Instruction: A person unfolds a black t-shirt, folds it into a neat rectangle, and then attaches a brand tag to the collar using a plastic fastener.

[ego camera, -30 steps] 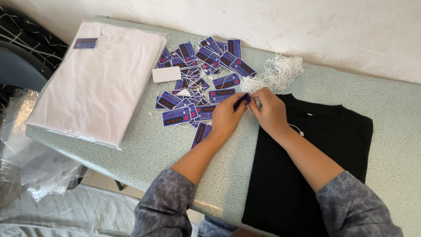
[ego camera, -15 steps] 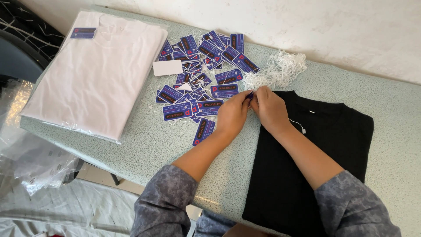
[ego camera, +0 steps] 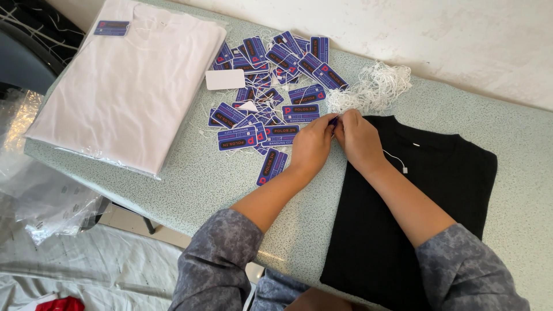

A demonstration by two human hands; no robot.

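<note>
**A:** so what's going on with the hands here? hard to make out.

**B:** both are pinched together at the far left corner of the black shirt. The left hand and right hand meet fingertip to fingertip, closed around a small blue hang tag. Only a sliver of the tag peeks out between them, so can't tell how it's turned.

**A:** and that white thing on the shirt?

**B:** a thin white string with a little end piece, lying on the black fabric just right of the right wrist. Can't tell whether it connects to the tag in the fingers.

**A:** where's the rest of the stuff?

**B:** all on the speckled greenish worktop. A loose pile of blue hang tags is spread just left and far of the hands, with one plain white card on it. A tangle of white strings sits at the far side, right by the shirt's collar. Far left there's a folded white shirt in a clear bag with a blue tag at its far corner. Off the worktop's left edge, crumpled clear plastic bags.
</note>
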